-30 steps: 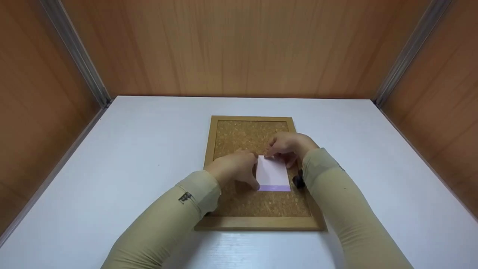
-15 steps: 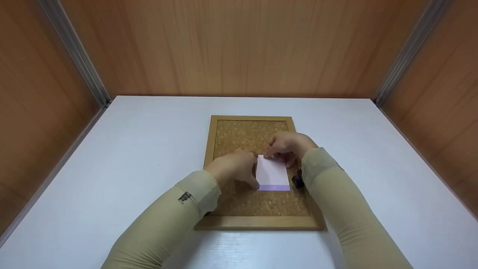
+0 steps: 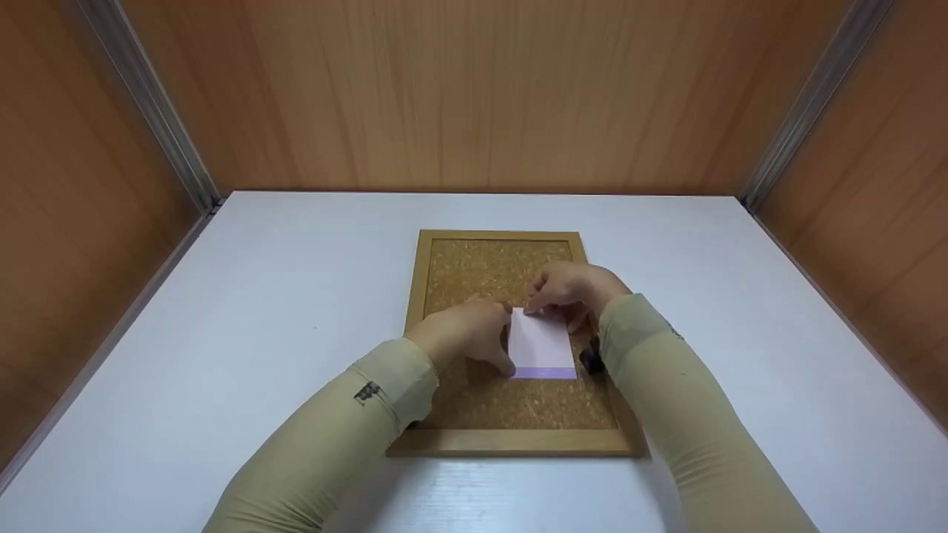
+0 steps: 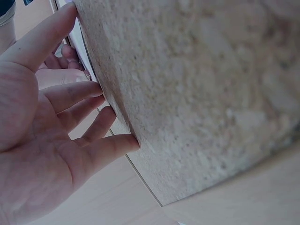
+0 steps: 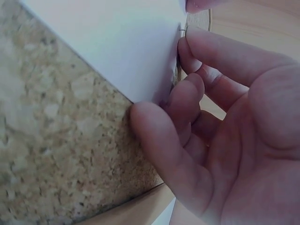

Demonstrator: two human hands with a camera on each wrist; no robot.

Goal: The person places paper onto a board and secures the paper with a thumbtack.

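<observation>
A pale pink sheet of paper [image 3: 542, 342] with a purple strip along its near edge lies on a wood-framed corkboard [image 3: 518, 407]. My left hand [image 3: 470, 332] is at the sheet's left side, thumb tip at the near left corner. Its fingers [image 4: 117, 143] are spread, with their tips on the cork. At the sheet's far edge, my right hand [image 3: 566, 289] pinches a small pin between thumb and forefinger. A thin metal shaft of the pin [image 5: 182, 30] shows against the paper in the right wrist view; the fingertips cover the rest. The right hand's other fingers rest near the sheet's far right corner.
The corkboard lies on a white table [image 3: 296, 296]. Wood-grain panels [image 3: 474, 96] enclose the table at the back and both sides. A small black object [image 3: 591, 357] sits beside the right sleeve, over the board's right side.
</observation>
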